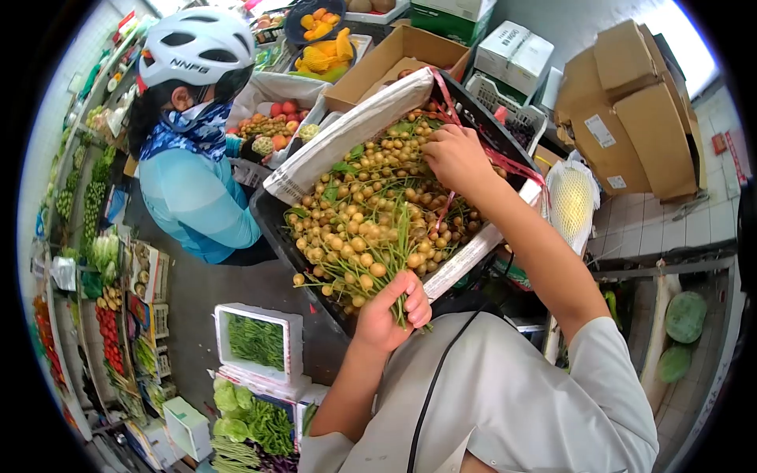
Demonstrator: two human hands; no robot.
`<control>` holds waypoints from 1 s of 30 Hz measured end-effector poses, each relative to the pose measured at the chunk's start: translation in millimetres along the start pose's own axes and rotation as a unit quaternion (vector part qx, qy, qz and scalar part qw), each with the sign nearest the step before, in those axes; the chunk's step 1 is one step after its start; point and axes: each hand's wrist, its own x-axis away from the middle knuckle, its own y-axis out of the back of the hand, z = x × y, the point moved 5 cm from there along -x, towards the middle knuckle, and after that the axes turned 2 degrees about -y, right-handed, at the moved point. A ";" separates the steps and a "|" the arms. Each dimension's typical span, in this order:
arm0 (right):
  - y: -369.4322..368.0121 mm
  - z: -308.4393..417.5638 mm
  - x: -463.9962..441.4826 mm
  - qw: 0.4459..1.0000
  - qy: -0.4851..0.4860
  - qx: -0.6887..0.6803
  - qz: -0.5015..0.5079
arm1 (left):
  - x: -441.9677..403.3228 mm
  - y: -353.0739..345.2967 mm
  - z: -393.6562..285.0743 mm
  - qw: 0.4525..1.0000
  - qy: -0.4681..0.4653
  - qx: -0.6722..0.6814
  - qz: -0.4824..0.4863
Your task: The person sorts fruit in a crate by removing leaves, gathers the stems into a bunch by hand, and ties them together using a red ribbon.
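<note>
My left hand (392, 311) is closed round the green stems of a bunch of small round yellow-brown fruit (359, 256), held at the near edge of the crate. The bunch fans out over more of the same fruit, loose clusters with green leaves, heaped in a black crate (272, 229) with white foam sides. Over the far right of the heap, my right hand (457, 158) reaches down with its fingers curled together among the fruit. What those fingertips pinch is hidden. A red plastic ribbon (505, 164) runs along the crate beside my right hand.
A person in a white helmet (197, 47) stands at the left, beside a box of mixed fruit (272, 126). Cardboard boxes (631, 110) stand at the right. Foam boxes of green vegetables (260, 339) sit low at the left. A black cable (441, 363) crosses my front.
</note>
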 end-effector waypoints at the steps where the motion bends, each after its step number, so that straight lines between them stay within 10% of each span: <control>1: 4.9 1.8 2.4 0.997 0.028 -0.027 -0.069 | 0.0 1.0 1.0 1.000 0.002 0.001 0.002; 10: 75.6 2.7 19.7 0.926 -0.013 -0.373 -0.059 | 0.0 -4.9 -0.1 1.000 0.000 -0.007 -0.003; 16: 89.2 -11.0 20.4 0.773 -0.128 -0.620 0.029 | 0.7 -3.9 1.6 1.000 0.015 -0.006 -0.010; 23: 58.5 -2.9 33.1 0.614 -0.221 -0.748 0.123 | -0.6 -1.6 1.9 0.999 -0.003 -0.001 -0.033; 30: 29.3 4.4 39.5 0.581 -0.273 -0.753 0.142 | -1.2 -0.6 1.9 1.000 -0.002 -0.008 -0.023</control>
